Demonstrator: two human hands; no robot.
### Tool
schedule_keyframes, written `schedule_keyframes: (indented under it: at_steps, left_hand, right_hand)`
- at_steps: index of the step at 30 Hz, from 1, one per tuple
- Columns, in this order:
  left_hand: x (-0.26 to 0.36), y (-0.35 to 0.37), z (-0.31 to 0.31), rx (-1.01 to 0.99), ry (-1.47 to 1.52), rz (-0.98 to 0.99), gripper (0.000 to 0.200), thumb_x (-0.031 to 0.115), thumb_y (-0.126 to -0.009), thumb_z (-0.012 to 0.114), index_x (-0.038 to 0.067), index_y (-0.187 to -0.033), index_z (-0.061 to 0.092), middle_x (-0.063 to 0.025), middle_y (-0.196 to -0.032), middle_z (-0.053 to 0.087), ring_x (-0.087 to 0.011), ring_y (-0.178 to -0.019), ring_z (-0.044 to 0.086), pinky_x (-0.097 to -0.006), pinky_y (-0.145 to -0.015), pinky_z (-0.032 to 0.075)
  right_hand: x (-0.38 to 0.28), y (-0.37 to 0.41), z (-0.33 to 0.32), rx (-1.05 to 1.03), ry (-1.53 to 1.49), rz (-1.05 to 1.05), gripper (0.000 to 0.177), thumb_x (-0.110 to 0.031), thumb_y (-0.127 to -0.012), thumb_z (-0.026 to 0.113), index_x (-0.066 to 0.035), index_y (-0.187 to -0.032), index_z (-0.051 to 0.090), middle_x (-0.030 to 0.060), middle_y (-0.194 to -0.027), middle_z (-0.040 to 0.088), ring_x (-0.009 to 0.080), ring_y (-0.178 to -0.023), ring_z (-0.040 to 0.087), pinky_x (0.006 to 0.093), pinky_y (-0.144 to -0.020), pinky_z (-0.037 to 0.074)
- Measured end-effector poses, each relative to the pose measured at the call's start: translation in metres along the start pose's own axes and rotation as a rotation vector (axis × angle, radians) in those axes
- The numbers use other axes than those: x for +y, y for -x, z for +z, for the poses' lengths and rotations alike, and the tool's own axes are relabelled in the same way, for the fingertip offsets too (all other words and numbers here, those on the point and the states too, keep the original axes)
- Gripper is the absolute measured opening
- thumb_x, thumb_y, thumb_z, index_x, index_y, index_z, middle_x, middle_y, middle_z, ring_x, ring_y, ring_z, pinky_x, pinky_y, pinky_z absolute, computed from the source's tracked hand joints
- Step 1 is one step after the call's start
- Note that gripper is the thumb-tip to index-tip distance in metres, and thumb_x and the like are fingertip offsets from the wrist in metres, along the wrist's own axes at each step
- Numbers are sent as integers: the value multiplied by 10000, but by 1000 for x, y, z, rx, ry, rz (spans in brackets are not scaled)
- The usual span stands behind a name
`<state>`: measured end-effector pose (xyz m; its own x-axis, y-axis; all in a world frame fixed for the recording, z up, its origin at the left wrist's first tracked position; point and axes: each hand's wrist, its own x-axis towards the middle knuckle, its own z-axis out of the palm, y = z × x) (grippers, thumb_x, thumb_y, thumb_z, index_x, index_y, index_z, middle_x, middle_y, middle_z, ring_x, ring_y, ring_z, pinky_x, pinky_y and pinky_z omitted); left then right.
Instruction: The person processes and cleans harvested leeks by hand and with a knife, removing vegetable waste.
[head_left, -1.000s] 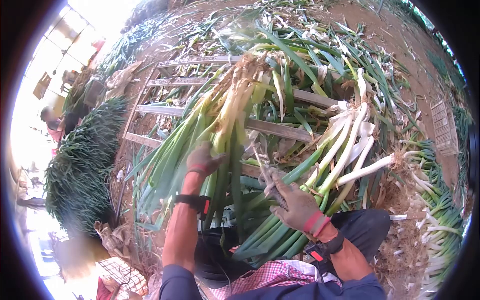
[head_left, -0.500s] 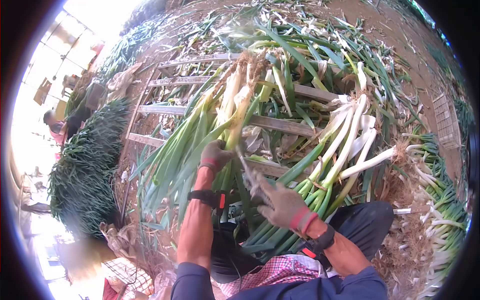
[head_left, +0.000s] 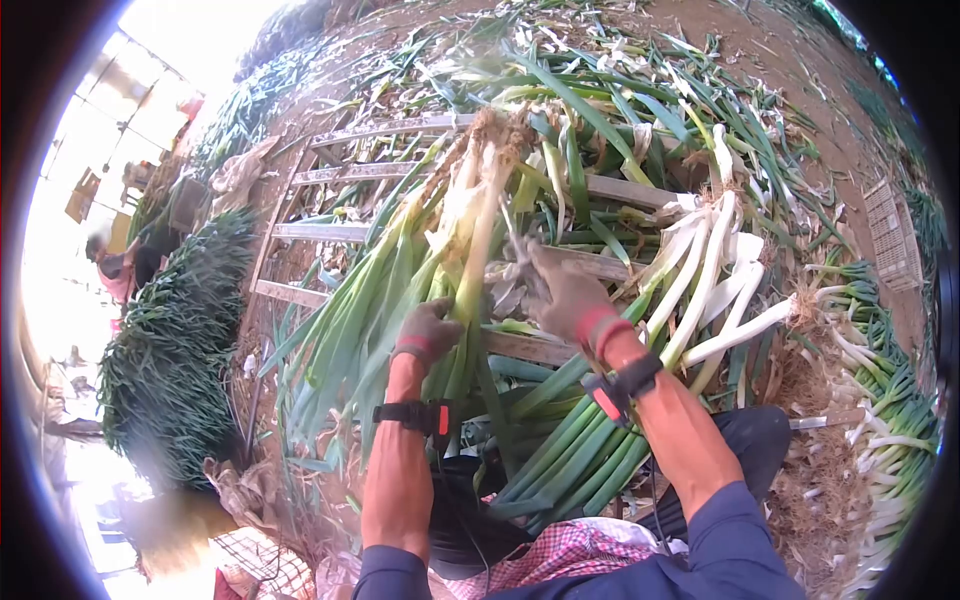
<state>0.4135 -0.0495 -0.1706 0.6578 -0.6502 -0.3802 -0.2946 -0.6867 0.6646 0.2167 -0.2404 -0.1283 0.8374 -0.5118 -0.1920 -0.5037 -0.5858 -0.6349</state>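
My gloved left hand (head_left: 430, 330) grips a long leek (head_left: 478, 235) around its pale green stalk and holds it up over the wooden pallet (head_left: 335, 233), roots pointing away. My gloved right hand (head_left: 560, 290) reaches up beside that stalk, fingers pinching a loose outer skin on it. A bunch of peeled white leeks (head_left: 700, 290) lies to the right across my lap and the pallet. Both wrists carry black bands.
A dark green heap of leek leaves (head_left: 165, 340) lies left. Cleaned leeks (head_left: 890, 440) are stacked at the right edge near a plastic crate (head_left: 890, 250). Trimmings litter the dirt floor. Another person (head_left: 110, 265) crouches far left.
My right hand has gone from low near my lap up and forward to the stalk. My left hand shifted slightly, keeping its hold on the leek.
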Motion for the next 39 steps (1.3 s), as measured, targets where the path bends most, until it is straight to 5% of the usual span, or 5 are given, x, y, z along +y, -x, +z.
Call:
schedule_keyframes:
  at_steps: [12,30,33,36,39]
  left_hand:
    - [-23,-12,6,134,373,-106,357,7,-803,788,-77,-1145,727,-91,-933,750,-132,-775,684,-274,-708,559]
    - [-51,-36,23,237,575,-127,246,150,-830,623,0,-971,758,-130,-775,745,-215,-677,701,-347,-646,536]
    - [-6,-6,1,297,-13,-14,250,204,-828,664,82,-1021,765,-137,-861,747,-283,-783,719,-399,-721,551]
    - [25,18,-2,731,-637,246,247,285,-831,700,150,-1027,765,-124,-953,720,-333,-886,698,-456,-788,545]
    - [16,18,8,484,-630,210,347,406,-834,726,167,-1085,743,-133,-1026,685,-353,-930,683,-478,-800,549]
  right_hand:
    - [-34,148,39,-182,-32,-55,911,-361,-871,709,-231,-1636,232,335,-1164,597,514,-966,656,541,-881,536]
    - [-24,-41,-10,-21,200,166,848,-346,-908,658,-212,-1633,239,265,-1236,621,447,-1128,648,501,-995,509]
    - [-18,-6,3,-8,148,98,862,-361,-904,668,-220,-1634,231,300,-1235,605,464,-1123,642,519,-983,508]
    - [-21,48,8,-74,53,60,907,-357,-887,716,-243,-1638,220,301,-1171,610,495,-1022,653,523,-916,523]
    - [-25,84,15,-187,67,32,920,-371,-882,706,-242,-1642,202,317,-1224,594,482,-1093,642,540,-956,511]
